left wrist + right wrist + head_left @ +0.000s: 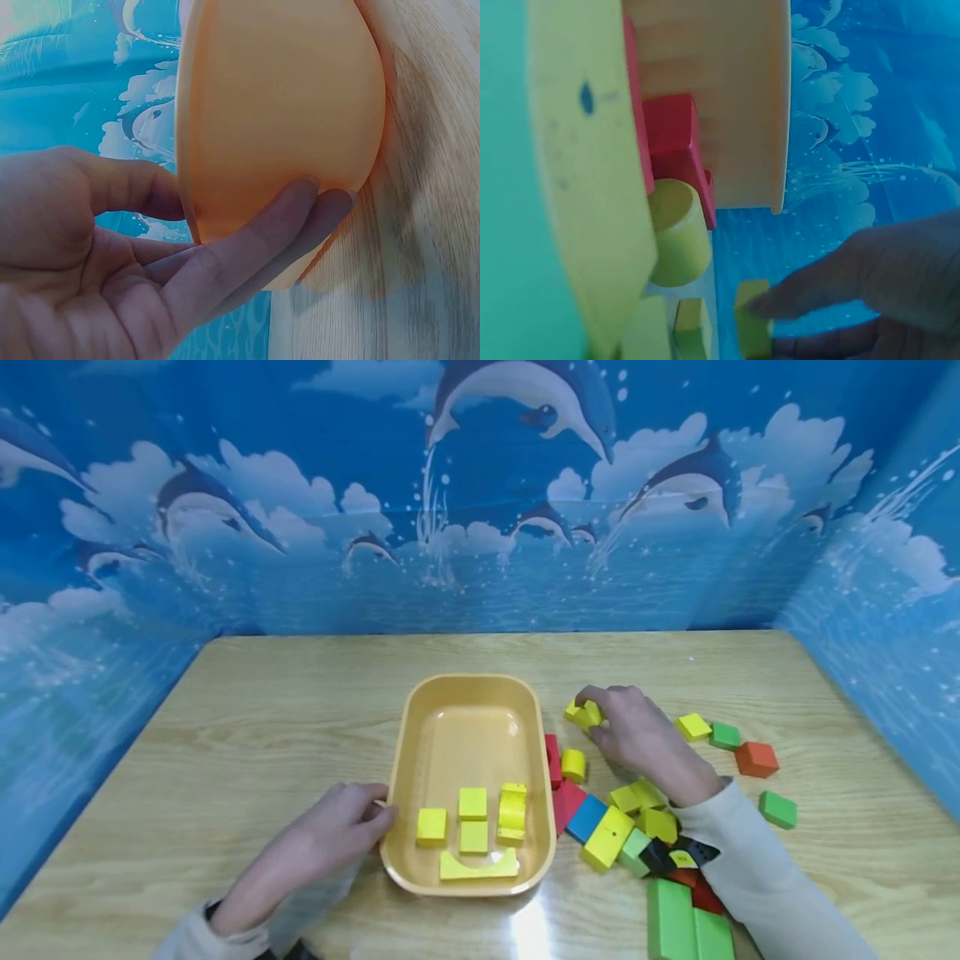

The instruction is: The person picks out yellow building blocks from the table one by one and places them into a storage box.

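A tan plastic tray [465,681] stands mid-table with several yellow blocks [473,837] inside, among them a yellow arch block [477,866]. My left hand [330,831] holds the tray's left side. In the left wrist view its thumb is at the rim and its fingers lie along the outer wall [277,97]. To the right of the tray, my right hand [637,731] pinches a yellow block [581,713] between thumb and fingers. The right wrist view shows that yellow block [751,322] at the fingertips; its full shape is partly hidden.
Beside the tray's right wall lie red blocks [568,806], a yellow cylinder [573,766], a blue block [587,818] and several more blocks, some under the right forearm. Green blocks [670,918] lie at the front; an orange block [757,760] is farther right. A dolphin-print curtain [480,577] encloses the table.
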`<state>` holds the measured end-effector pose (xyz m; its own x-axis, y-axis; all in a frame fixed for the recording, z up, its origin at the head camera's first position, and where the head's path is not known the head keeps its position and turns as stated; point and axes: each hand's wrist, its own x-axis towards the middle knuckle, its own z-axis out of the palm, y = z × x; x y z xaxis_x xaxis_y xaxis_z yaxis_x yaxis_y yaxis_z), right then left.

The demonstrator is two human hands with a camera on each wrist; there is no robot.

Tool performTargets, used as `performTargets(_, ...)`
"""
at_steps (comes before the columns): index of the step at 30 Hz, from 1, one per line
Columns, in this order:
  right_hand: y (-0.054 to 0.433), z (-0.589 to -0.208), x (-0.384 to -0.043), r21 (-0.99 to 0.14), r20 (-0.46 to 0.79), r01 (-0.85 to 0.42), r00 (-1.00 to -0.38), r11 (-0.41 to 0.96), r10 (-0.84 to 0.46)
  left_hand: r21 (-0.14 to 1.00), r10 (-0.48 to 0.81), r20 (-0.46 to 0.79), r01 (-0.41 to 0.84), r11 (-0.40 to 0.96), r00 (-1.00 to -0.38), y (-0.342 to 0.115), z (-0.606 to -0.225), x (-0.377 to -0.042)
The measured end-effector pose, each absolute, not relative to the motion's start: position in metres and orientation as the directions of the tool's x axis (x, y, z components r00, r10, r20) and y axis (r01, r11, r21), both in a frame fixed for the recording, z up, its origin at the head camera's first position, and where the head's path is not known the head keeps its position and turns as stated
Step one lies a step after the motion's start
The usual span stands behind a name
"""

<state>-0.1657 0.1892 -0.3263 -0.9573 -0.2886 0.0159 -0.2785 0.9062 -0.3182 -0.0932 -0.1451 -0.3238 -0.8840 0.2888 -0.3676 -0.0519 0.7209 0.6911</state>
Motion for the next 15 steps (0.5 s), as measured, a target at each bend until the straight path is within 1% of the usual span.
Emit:
performTargets(5,0.185,-0.321,-0.162,-0.394,0.133,-0.336,-0.942,0.856,-0.308,0.697,0.302,-0.356,-0.035,0.717,-0.884,-0.146,-0.324,-0.093)
performTargets(10,0.178,-0.314,-0.158,-0.432,0.236,-0.373,-0.926,0.821,-0.296,0.696,0.308,-0.358,-0.032,0.718,-0.881,-0.146,-0.322,-0.094)
performTargets(15,0.164,-0.307,-0.146,-0.481,0.33,-0.486,-0.871,0.729,-0.363,0.697,0.33,-0.352,-0.01,0.717,-0.876,-0.147,-0.323,-0.095)
